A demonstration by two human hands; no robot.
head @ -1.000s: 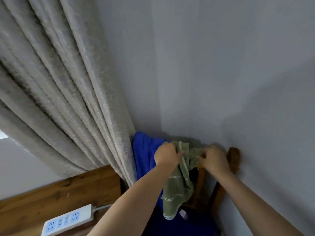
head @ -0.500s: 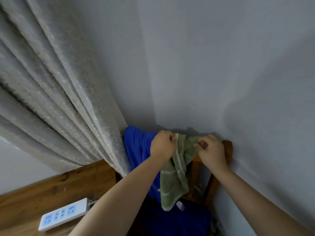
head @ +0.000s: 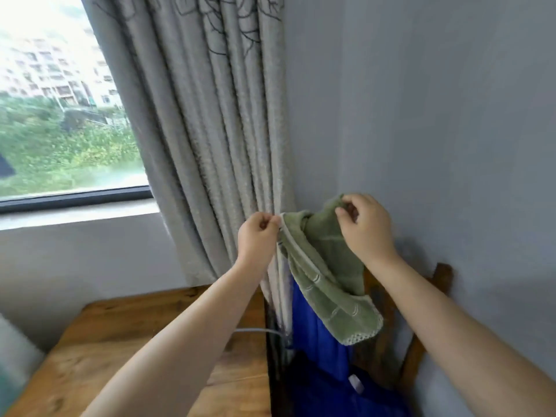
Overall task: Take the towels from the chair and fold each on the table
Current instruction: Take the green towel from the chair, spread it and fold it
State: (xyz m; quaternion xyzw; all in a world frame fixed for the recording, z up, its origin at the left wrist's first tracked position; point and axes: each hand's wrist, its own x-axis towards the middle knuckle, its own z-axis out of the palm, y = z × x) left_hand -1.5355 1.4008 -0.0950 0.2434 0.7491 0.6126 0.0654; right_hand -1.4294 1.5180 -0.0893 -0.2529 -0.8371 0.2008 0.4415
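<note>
Green towel (head: 323,272) is held up in the air by both hands, in front of the room corner and above the chair (head: 421,320). Left hand (head: 258,236) is closed in a pinch on the towel's upper left corner, right at the pale edge band. Right hand (head: 365,228) is closed on the upper right part, fingers curled over a bunched fold. Between the two grips the top edge sags a little; the rest hangs down and to the right, with a white lace-like trim at the bottom corner. Towel is clear of the table (head: 150,341), which is seen lower left, wood-topped, with a grey cable (head: 255,330) running across its far right edge. Blue cloth (head: 319,341) is draped on the chair below the towel; whether the towel's hanging end touches it cannot be told. Grey curtain (head: 210,130) hangs just behind the left hand, beside the window (head: 60,115). Grey wall (head: 451,115) fills the right side.
</note>
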